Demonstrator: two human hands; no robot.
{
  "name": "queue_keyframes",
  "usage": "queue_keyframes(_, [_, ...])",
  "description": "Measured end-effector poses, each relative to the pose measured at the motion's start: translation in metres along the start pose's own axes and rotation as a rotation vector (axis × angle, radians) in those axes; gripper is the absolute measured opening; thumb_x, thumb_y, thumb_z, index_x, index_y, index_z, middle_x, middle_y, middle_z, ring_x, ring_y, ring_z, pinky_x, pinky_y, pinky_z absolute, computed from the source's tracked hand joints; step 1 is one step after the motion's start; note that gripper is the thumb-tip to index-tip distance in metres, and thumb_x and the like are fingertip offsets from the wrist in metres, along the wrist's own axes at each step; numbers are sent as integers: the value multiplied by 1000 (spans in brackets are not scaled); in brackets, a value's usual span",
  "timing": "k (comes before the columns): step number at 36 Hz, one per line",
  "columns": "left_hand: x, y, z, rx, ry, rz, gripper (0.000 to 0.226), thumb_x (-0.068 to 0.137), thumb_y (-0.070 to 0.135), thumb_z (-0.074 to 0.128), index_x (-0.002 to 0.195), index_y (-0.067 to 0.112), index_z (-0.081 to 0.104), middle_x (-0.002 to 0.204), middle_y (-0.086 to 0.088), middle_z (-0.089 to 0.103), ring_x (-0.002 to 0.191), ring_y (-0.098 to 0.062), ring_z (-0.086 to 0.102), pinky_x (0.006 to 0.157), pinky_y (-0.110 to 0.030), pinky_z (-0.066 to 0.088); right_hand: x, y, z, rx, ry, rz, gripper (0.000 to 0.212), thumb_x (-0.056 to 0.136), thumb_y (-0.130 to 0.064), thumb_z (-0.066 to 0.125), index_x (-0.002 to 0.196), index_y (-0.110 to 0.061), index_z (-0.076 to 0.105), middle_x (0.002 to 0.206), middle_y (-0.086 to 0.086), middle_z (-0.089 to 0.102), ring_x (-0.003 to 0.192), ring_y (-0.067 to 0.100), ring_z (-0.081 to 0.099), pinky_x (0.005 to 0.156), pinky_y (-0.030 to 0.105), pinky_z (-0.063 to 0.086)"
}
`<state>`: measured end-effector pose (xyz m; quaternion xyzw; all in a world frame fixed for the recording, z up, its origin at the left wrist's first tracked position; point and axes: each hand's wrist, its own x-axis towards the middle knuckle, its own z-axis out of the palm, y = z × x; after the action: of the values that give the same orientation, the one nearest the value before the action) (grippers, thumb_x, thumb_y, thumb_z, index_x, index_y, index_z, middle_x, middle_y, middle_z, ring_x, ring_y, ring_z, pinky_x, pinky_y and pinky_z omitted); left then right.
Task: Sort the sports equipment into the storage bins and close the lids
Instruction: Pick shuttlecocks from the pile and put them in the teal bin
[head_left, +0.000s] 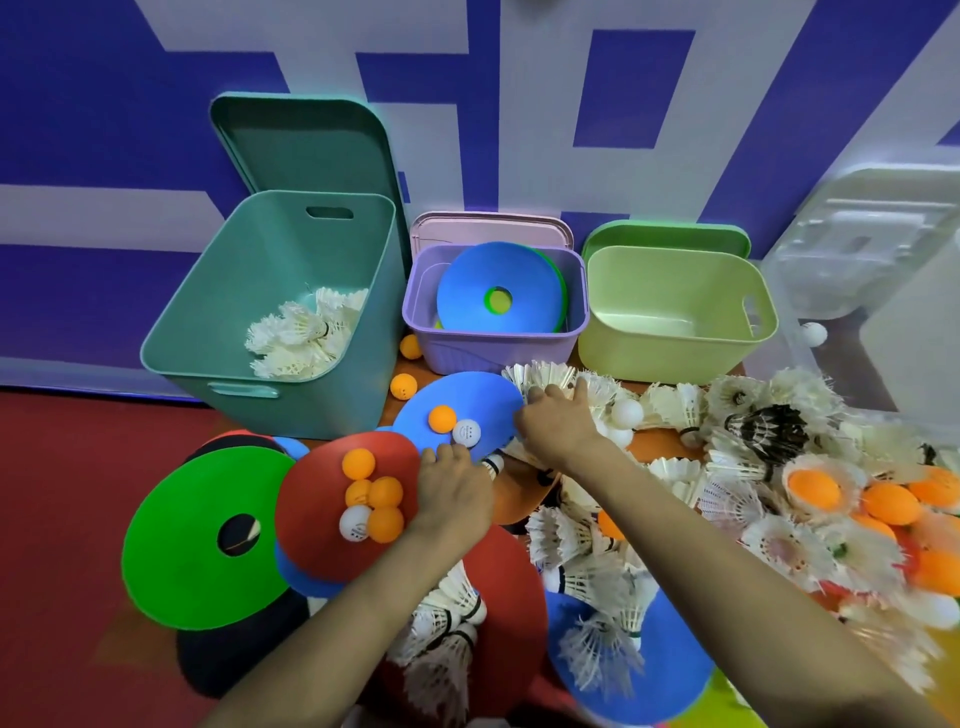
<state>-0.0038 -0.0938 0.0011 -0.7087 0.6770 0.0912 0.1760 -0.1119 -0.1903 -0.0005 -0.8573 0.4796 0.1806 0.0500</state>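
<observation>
A blue flat disc (467, 402) lies in front of the bins with an orange ball (442, 418) and a white ball (466, 432) on it. My right hand (553, 423) grips its right edge, next to white shuttlecocks (540, 376). My left hand (453, 488) holds the near edge where the blue disc meets a red disc (322, 525) carrying several balls. The teal bin (270, 322) holds shuttlecocks. The purple bin (496, 306) holds blue and green discs. The light green bin (675, 306) looks empty.
A green disc (197, 535) lies at the left on the red floor. A large heap of shuttlecocks and orange balls (779, 493) fills the right side. A clear bin (872, 291) stands at far right. Lids lean on the blue wall behind the bins.
</observation>
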Motion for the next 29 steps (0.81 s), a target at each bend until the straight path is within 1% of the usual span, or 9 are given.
queue_keyframes(5, [0, 2, 5, 58, -51, -49, 33, 97, 17, 36, 125, 9, 53, 130, -12, 49, 121, -28, 42, 102, -35, 28, -5, 2, 2, 23, 48, -4, 28, 94, -15, 44, 116, -17, 60, 128, 10, 46, 124, 32, 39, 110, 61, 14])
queue_keyframes(10, [-1, 7, 9, 11, -55, -95, 29, 95, 11, 38, 117, 13, 57, 122, -7, 61, 117, -25, 51, 101, -32, 29, -17, 10, -4, 103, 113, 28, 30, 91, -9, 45, 117, -17, 57, 123, 10, 49, 121, 31, 42, 110, 55, 23])
queue_keyframes(14, [3, 8, 15, -12, 2, -133, 28, 96, 11, 38, 115, 14, 59, 118, -7, 62, 117, -27, 49, 103, -33, 27, -25, 12, -4, 157, 153, 35, 25, 93, -14, 44, 115, -16, 57, 121, 10, 51, 119, 32, 43, 110, 53, 24])
queue_keyframes(17, [2, 7, 18, -39, 47, -132, 23, 93, 10, 44, 104, 16, 63, 105, -6, 67, 108, -26, 54, 101, -33, 29, -31, 12, -2, 179, 173, 30, 25, 94, -15, 45, 116, -16, 56, 121, 10, 51, 118, 31, 43, 108, 51, 28])
queue_keyframes(19, [1, 5, 16, -52, 149, -146, 9, 83, 22, 63, 91, 19, 67, 87, -3, 70, 92, -22, 62, 93, -31, 37, -34, 11, 0, 188, 182, 26, 26, 93, -15, 46, 117, -16, 56, 120, 9, 52, 118, 31, 44, 107, 50, 30])
queue_keyframes(20, [1, 3, 17, -56, 190, -154, 12, 79, 27, 68, 88, 20, 67, 82, -2, 70, 87, -21, 63, 90, -30, 39, -35, 11, 1, 200, 186, 25, 25, 93, -16, 46, 117, -16, 56, 120, 9, 52, 117, 31, 44, 106, 50, 30])
queue_keyframes(24, [2, -1, 35, -200, 187, -131, 23, 91, 20, 53, 113, 22, 59, 99, -3, 69, 99, -24, 60, 92, -33, 31, -39, 12, 2, 246, 199, 15, 24, 94, -20, 46, 116, -17, 56, 119, 7, 52, 115, 29, 45, 105, 46, 31])
queue_keyframes(27, [-1, -4, 37, -403, 271, -178, 27, 89, 19, 56, 115, 26, 60, 100, 1, 70, 98, -22, 60, 89, -31, 30, -42, 13, 2, 280, 220, 13, 23, 94, -22, 46, 114, -17, 57, 118, 6, 53, 114, 28, 46, 102, 44, 33])
queue_keyframes(29, [-4, -4, 38, -565, 300, -210, 24, 87, 19, 61, 110, 26, 64, 99, 3, 70, 98, -20, 61, 88, -31, 35, -44, 12, 2, 300, 230, 15, 24, 94, -23, 46, 114, -17, 57, 117, 6, 54, 113, 28, 47, 100, 42, 33])
